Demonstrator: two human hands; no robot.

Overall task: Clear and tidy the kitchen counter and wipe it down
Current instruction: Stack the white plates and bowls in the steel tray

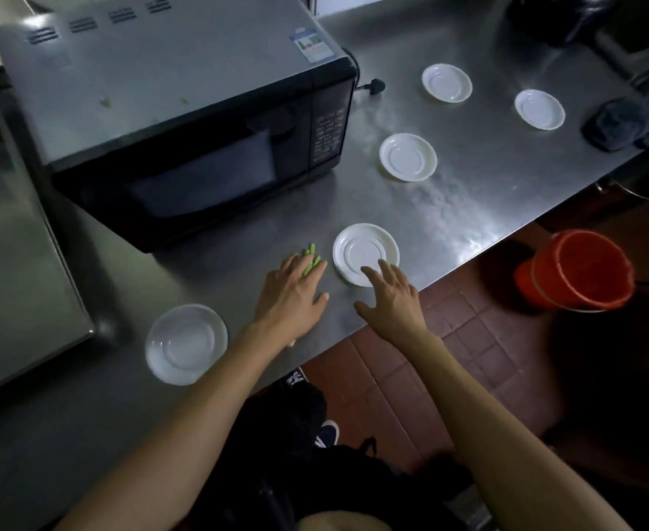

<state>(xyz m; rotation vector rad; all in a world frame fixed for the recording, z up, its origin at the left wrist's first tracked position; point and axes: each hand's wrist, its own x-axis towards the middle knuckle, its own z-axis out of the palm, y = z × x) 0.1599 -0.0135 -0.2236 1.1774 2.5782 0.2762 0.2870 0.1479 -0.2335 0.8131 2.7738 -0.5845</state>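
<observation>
1. The clearing step was in hand, judging by the scene — five white saucers lay scattered on the steel table (480,193), and no wiping had begun.
2. The left hand (294,291) lay flat, fingers straight, over some green vegetable scraps (311,258) just in front of the microwave (185,120), touching them and gripping nothing.
3. The right hand (390,297) was spread wide, fingertips over the near rim of the saucer (365,249) lying just right of the scraps, in front of the microwave's right corner.
4. The other saucers lay to the microwave's right — one (408,157) beside its control panel, two further off (446,82) (540,109) — and one (186,343) in front of its left half.
5. A dark cloth (620,126) sat far right of the microwave, at the table's edge; a red bucket (579,270) stood on the floor below.
6. The next move probably called for gathering the scraps onto the saucer, then stacking the saucers before fetching the cloth.
</observation>
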